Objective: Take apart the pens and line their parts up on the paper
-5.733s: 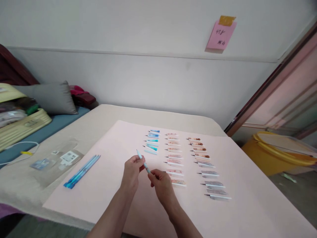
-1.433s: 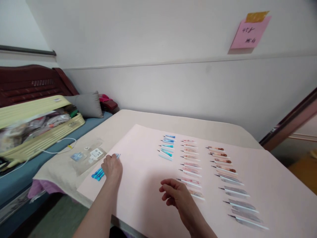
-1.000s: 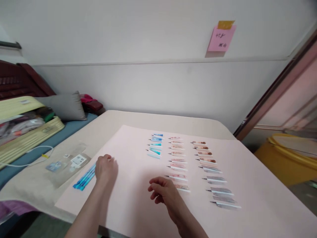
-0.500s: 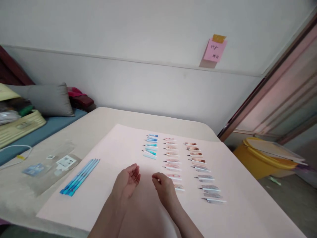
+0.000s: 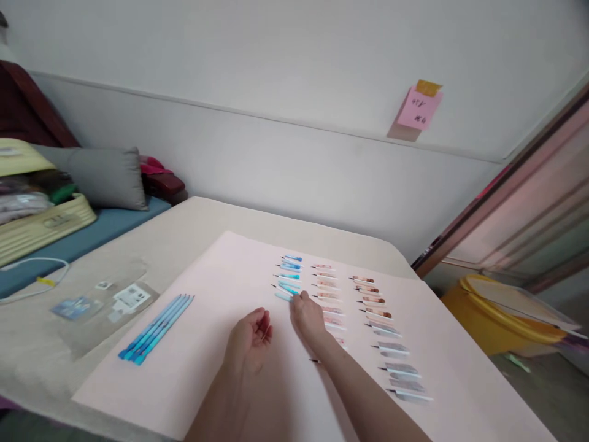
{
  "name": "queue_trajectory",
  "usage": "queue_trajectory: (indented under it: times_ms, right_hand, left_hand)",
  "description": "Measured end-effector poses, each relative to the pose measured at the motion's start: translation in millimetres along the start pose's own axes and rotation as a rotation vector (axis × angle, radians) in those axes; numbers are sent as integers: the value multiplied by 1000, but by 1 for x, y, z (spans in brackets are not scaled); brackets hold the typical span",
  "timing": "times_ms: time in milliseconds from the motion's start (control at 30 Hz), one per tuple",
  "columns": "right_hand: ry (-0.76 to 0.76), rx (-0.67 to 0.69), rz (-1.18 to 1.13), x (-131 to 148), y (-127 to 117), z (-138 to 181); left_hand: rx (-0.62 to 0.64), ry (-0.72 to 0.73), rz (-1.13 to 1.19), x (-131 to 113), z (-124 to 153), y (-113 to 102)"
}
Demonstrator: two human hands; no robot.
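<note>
My right hand [image 5: 309,316] reaches forward over the pale pink sheet [image 5: 221,288], fingertips at the nearest of the small blue pen pieces [image 5: 287,276] in the left column; whether they grip one is hidden. My left hand [image 5: 251,336] rests palm-up on the sheet beside it, fingers loosely curled, holding nothing. Several blue pen barrels [image 5: 156,328] lie together at the sheet's left edge. Two more columns of small pen pieces, pinkish [image 5: 324,283] and brown-to-grey [image 5: 384,331], lie to the right.
Clear plastic packaging with labels [image 5: 105,304] lies on the beige table left of the sheet. A yellow basket [image 5: 41,224] and grey pillow [image 5: 103,178] sit on the bed at left. A yellow tub [image 5: 501,313] stands on the floor at right.
My right hand has moved forward from the sheet's middle to the near end of the blue column. My left hand has stayed palm-up. Earlier it laid a blue barrel with the others at left.
</note>
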State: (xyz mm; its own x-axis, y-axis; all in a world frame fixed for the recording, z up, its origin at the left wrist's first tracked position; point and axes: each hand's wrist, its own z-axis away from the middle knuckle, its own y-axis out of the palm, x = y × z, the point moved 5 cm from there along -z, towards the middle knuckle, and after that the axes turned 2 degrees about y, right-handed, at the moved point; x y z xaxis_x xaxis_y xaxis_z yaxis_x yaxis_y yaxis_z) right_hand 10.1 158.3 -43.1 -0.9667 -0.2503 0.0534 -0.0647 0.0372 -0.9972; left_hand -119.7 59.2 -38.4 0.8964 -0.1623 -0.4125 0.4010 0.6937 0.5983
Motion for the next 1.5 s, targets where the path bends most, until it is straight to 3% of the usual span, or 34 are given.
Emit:
queue_trajectory:
  times_ms: [467, 700, 867, 967, 1033, 1200, 1367, 1500]
  right_hand:
    - [-30, 66, -39, -1, 0, -10]
    - [-70, 2, -253, 26, -20, 38]
    - [-145, 1, -443, 48, -32, 67]
    - [-122, -21, -381, 36, -37, 57]
    - [-16, -38, -248, 15, -36, 41]
    - [144, -8, -135, -19, -18, 0]
    - [188, 43, -119, -17, 2, -14]
    - [165, 50, -143, -8, 5, -13]
  left_hand:
    - [-12, -22, -25, 3, -6, -1]
    - [-26, -13, -166, 8, -6, -2]
    - [78, 45, -137, 13, -3, 4]
    - [73, 108, -84, 5, -2, 4]
    - [67, 105, -68, 1, -2, 4]
    - [38, 90, 16, -4, -2, 6]
    - [18, 74, 117, -6, -4, 7]
    - [19, 63, 133, -9, -4, 8]
